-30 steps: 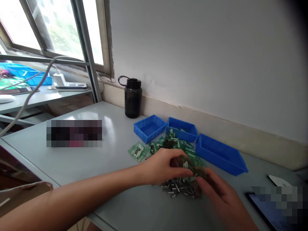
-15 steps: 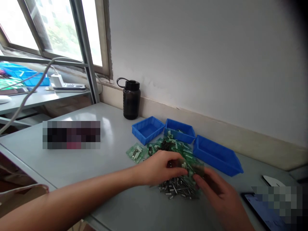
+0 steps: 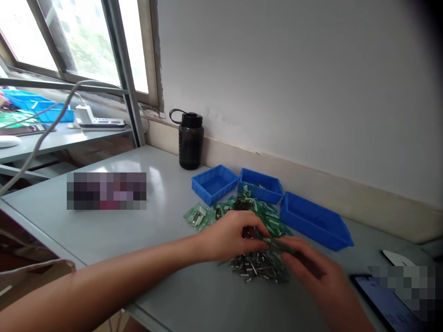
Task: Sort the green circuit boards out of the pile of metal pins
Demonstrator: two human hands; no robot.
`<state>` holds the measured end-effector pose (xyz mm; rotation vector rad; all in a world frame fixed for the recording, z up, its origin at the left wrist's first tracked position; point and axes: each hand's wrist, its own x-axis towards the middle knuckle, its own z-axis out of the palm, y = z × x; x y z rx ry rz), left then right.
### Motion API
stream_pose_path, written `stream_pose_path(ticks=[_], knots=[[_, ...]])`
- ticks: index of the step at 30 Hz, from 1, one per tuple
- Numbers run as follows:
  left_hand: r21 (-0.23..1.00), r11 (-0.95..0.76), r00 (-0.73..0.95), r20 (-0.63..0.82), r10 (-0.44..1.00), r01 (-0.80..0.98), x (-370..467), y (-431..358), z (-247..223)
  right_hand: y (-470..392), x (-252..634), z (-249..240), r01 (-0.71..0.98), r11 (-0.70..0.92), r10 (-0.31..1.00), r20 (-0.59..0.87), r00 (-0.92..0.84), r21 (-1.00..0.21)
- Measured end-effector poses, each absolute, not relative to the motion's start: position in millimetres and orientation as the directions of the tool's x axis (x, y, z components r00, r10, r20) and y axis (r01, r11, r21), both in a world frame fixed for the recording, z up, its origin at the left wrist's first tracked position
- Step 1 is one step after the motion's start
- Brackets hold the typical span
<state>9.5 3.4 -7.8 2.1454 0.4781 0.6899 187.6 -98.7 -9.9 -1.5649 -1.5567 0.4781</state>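
Small green board pinched between left hand and right hand, above pile of boards on grey counter. Behind: three blue trays, dark bottle, white wall, window at left.

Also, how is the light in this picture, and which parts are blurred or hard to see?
Head view: daylight from the window is overexposed; a soft glare lies on the table; two patches are pixelated; the right hand is motion-blurred over the green boards; the upper right corner is dark.
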Motion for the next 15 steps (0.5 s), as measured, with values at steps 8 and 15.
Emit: stream_pose_path(ticks=[8,15], knots=[[0.721,-0.693,0.748,0.459,0.479,0.002,9.8,3.7,-7.9,-99.2,191.9,-12.6,0.619,0.172,0.921,0.348,0.174,-0.766],[0.776,-0.628,0.743,0.389,0.545,0.055,10.1,1.0,-6.2,-100.9,185.2,-14.9,0.557,0.045,0.917,0.255,0.306,-0.83]])
